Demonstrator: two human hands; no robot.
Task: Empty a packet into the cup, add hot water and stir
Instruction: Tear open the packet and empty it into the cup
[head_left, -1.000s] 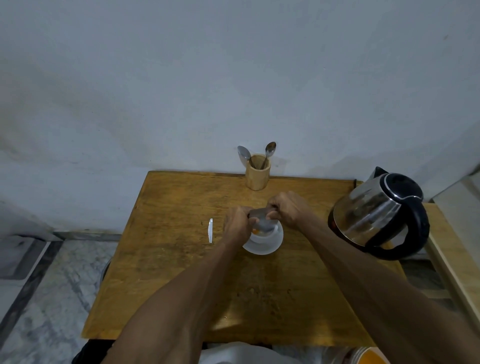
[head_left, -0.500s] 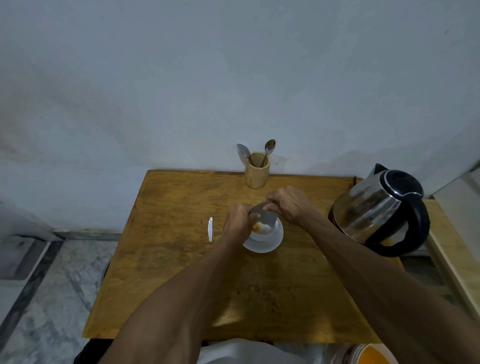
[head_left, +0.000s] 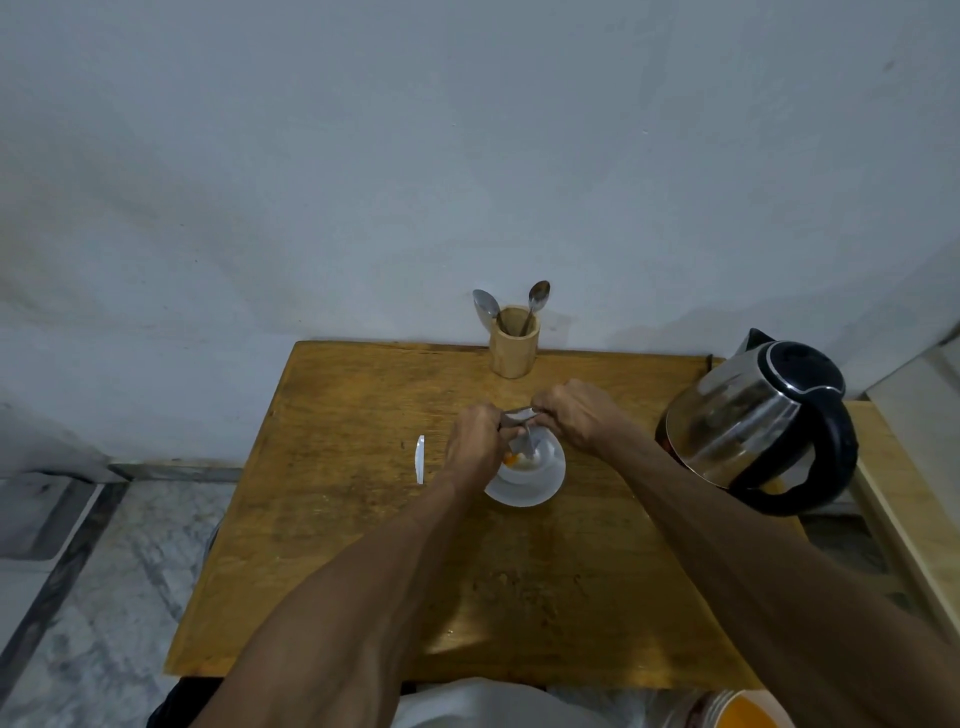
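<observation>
A white cup (head_left: 537, 457) stands on a white saucer (head_left: 540, 491) in the middle of the wooden table (head_left: 363, 519). Orange powder (head_left: 510, 458) shows inside the cup near its left wall. My left hand (head_left: 475, 441) and my right hand (head_left: 574, 415) both pinch a small silver packet (head_left: 519, 415), held tilted just above the cup. A torn-off white strip (head_left: 420, 460) lies on the table to the left of the saucer. A steel kettle (head_left: 753, 421) with a black handle stands at the right edge.
A wooden holder (head_left: 513, 343) with two spoons (head_left: 537, 299) stands at the back edge against the white wall. A pale board (head_left: 914, 467) lies to the right of the kettle. Tiled floor shows to the left of the table.
The packet has been pulled wider between my hands and tipped over the cup. Orange powder now shows in the cup. My hands have lifted slightly.
</observation>
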